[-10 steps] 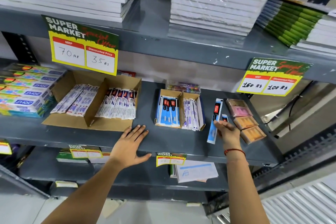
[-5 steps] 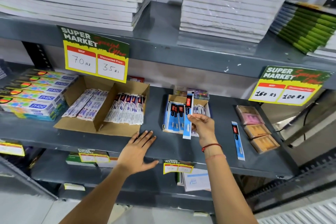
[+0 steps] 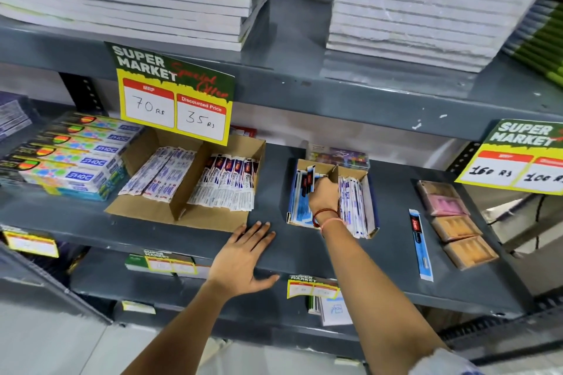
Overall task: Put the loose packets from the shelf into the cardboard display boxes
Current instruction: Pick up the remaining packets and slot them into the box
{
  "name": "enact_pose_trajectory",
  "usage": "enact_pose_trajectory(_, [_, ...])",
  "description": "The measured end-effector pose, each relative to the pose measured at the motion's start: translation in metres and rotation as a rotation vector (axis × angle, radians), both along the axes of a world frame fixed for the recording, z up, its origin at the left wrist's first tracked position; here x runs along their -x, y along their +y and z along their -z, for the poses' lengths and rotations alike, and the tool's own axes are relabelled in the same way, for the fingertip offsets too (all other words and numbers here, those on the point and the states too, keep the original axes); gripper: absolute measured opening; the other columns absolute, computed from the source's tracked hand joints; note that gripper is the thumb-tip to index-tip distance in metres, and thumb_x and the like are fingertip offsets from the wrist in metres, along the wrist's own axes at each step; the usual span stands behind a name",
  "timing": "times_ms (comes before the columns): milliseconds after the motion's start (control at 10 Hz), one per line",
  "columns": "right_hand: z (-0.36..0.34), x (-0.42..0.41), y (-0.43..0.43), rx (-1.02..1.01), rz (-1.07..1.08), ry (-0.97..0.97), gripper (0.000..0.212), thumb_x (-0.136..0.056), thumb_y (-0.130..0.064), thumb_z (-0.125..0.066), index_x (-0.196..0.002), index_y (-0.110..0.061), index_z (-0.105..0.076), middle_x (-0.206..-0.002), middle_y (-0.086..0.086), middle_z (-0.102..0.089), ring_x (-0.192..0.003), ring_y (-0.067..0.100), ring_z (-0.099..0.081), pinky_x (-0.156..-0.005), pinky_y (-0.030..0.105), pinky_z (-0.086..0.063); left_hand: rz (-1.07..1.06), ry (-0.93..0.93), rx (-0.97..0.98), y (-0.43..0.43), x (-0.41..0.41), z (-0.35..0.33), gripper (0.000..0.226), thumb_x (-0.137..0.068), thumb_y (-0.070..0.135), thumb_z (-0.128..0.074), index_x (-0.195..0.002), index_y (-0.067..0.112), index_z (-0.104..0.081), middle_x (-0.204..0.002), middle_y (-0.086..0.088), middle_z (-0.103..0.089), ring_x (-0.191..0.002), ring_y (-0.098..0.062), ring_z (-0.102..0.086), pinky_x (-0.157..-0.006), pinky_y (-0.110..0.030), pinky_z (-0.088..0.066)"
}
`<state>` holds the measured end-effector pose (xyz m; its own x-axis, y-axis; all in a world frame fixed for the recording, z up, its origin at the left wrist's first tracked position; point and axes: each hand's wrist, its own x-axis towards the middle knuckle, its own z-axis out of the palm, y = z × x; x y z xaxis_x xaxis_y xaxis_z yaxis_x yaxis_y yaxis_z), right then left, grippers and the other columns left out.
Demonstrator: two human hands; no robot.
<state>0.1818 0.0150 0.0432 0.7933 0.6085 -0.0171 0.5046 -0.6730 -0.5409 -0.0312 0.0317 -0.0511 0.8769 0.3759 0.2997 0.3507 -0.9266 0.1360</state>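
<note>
Head view: seating a packet in the small display box

Head view shows the right hand [image 3: 323, 196] reaching into the left compartment of the small cardboard display box [image 3: 370, 192] on the grey shelf [image 3: 304, 250]. Its fingers are closed on a blue packet [image 3: 310, 181] with a black and red top, which stands tilted among the blue packets already in that compartment. The left hand [image 3: 243, 256] lies flat on the shelf edge, fingers spread and holding nothing, just near of the large cardboard display box [image 3: 182, 216].

Procedure for this step, as judged from the view:
1. Keep the packet parallel to its neighbours, printed face forward.
2. Slide it down until its lower end meets the box floor; release only then.
3. Avoid pushing against the centre divider, since the light box may shift on the shelf.

One loose blue packet [image 3: 421, 245] remains flat on the shelf to the right, beside a row of small clear boxes [image 3: 457, 222]. It appears to be the next item to collect.
</note>
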Motion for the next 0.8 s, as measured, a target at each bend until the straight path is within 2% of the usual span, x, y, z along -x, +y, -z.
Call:
enact_pose_trajectory(200, [0.008,0.003,-0.004,0.045,-0.017,-0.051,0.026,-0.088,0.005,-0.044,-0.106,0.007,-0.062,-0.114,0.027,-0.065,-0.107,0.041,-0.063,-0.088,0.044,-0.053,-0.005,0.001,-0.002,-0.001,0.001,0.0,0.082,-0.076,0.07,-0.05,-0.134,0.011,-0.05,-0.142,-0.008,-0.045,-0.133,-0.023,-0.037,-0.109,-0.041,-0.022])
enact_pose_trajectory(400, [-0.007,0.0,-0.015,-0.131,-0.041,-0.104,0.023,-0.084,0.006,-0.047,-0.095,0.007,-0.067,-0.104,0.027,-0.068,-0.094,0.042,-0.065,-0.08,0.041,-0.055,-0.012,-0.011,-0.003,-0.001,0.002,-0.002,0.081,-0.076,0.068,-0.051,-0.133,0.01,-0.051,-0.141,-0.008,-0.046,-0.132,-0.023,-0.039,-0.11,-0.039,-0.021])
enact_pose_trajectory(600, [-0.028,-0.037,-0.064,-0.279,0.104,-0.183,0.019,-0.08,0.0,-0.053,-0.088,0.002,-0.071,-0.099,0.025,-0.069,-0.09,0.04,-0.066,-0.075,0.038,-0.055,-0.006,0.002,-0.019,-0.003,0.001,-0.002,0.081,-0.077,0.067,-0.048,-0.132,0.008,-0.052,-0.139,-0.01,-0.048,-0.13,-0.024,-0.041,-0.109,-0.041,-0.022])
enact_pose_trajectory(700, [-0.026,-0.059,-0.084,-0.23,0.159,-0.174,0.018,-0.079,-0.003,-0.054,-0.086,0.0,-0.07,-0.097,0.024,-0.07,-0.091,0.038,-0.068,-0.073,0.037,-0.055,-0.009,0.017,-0.028,-0.002,0.002,-0.003,0.081,-0.078,0.067,-0.045,-0.132,0.007,-0.052,-0.138,-0.012,-0.049,-0.129,-0.026,-0.043,-0.109,-0.042,-0.023])
enact_pose_trajectory(800, [-0.02,-0.08,-0.112,-0.129,0.28,-0.137,0.022,-0.082,-0.003,-0.052,-0.097,0.006,-0.065,-0.107,0.029,-0.066,-0.103,0.042,-0.062,-0.08,0.042,-0.053,-0.008,0.026,-0.038,-0.002,0.002,-0.003,0.081,-0.079,0.068,-0.044,-0.131,0.006,-0.053,-0.137,-0.012,-0.05,-0.128,-0.026,-0.043,-0.109,-0.044,-0.024])
